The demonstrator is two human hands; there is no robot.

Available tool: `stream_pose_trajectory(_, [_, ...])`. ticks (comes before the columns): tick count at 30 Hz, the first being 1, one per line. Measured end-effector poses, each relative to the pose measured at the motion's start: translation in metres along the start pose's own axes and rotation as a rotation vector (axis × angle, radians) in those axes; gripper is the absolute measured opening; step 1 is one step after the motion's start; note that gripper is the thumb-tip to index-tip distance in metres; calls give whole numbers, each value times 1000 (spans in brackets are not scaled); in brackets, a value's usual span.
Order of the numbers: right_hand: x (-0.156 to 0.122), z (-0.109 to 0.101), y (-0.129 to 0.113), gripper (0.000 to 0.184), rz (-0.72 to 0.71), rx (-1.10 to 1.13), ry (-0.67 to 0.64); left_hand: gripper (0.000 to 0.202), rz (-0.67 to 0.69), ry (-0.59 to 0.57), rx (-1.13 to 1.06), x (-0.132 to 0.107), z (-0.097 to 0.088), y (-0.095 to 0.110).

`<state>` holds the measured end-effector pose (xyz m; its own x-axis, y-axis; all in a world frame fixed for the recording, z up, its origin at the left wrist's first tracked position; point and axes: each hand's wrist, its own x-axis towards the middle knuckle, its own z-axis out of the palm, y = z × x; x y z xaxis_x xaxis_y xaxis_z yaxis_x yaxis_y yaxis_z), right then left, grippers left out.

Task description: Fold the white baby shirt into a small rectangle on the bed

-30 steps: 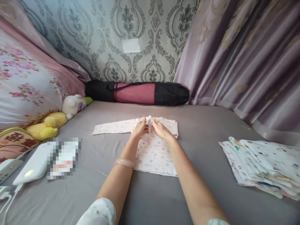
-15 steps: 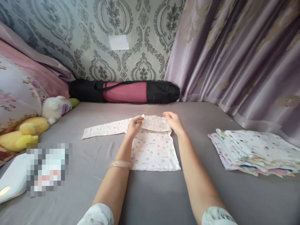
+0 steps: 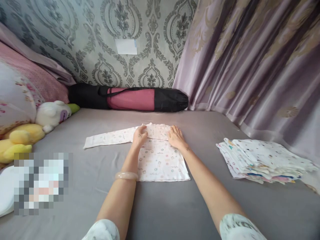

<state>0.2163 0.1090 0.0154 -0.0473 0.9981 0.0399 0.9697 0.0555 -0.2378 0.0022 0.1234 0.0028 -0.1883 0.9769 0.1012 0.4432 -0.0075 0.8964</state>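
Both hands lie flat on the shirt [image 3: 160, 156]: the left hand [image 3: 139, 136] rests palm down with its fingers loosely together at the left shoulder, and the right hand [image 3: 175, 137] rests palm down with fingers slightly spread at the right shoulder, neither pinching cloth. The shirt is spread in the middle of the grey bed [image 3: 160, 206], its right sleeve already turned in across the chest and its left sleeve [image 3: 108, 137] stretched out flat to the left. The step in hand looks like pressing down the first sleeve fold. Next comes the left sleeve, which needs a pinch near its cuff and a fold inward over the body. A stack of folded clothes [image 3: 262, 160] sits well apart on the right, plush toys [image 3: 32, 128] lie on the left, and a rolled mat bag [image 3: 130, 98] lies against the wall.
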Motion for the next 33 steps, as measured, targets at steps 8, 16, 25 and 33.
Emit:
stream_pose_trajectory(8, [-3, 11, 7, 68, -1, -89, -55, 44, 151, -68, 242, 6, 2, -10])
stream_pose_trajectory(16, [1, 17, 15, 69, 3, -62, -50, 47, 221, -66, 541, 2, -2, -10])
stream_pose_trajectory(25, [14, 8, -18, 69, -7, -74, -58, 48, 306, -72, 597, -13, 6, 13])
stream_pose_trajectory(33, [13, 28, -11, 74, 60, -99, -17, 53, 143, -205, 624, -19, 23, -3])
